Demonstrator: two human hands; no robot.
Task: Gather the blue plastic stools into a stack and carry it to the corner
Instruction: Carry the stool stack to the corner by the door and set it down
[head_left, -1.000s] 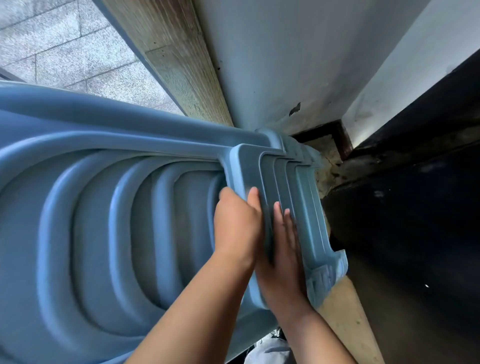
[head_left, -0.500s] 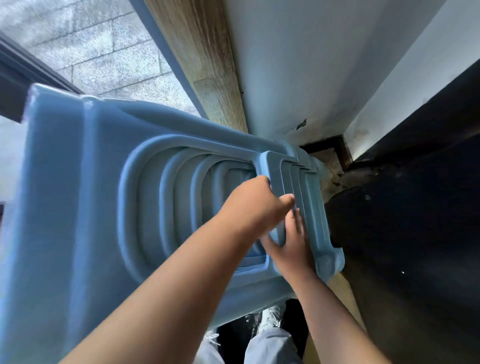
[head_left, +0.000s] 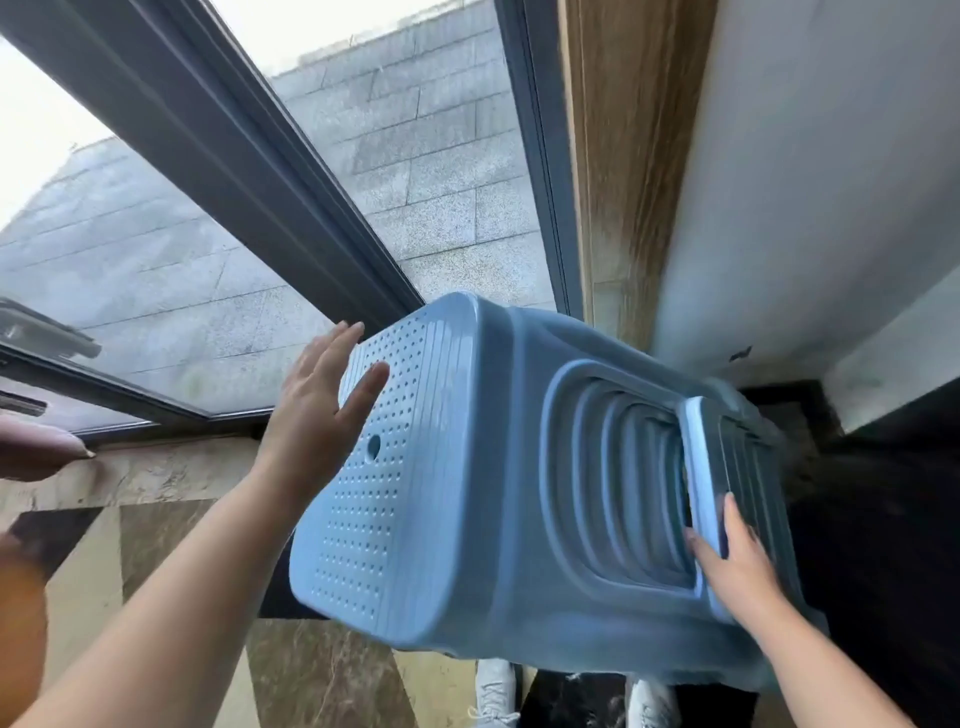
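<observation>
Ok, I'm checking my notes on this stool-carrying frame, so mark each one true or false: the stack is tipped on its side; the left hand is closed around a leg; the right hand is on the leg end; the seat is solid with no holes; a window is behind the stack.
1. The stack is tipped on its side. True.
2. The left hand is closed around a leg. False: it is open and flat at the seat.
3. The right hand is on the leg end. True: its fingers lie over the nested leg rims.
4. The seat is solid. False: it is dotted with small holes, plus one larger hole.
5. A window is behind the stack. True.
</observation>
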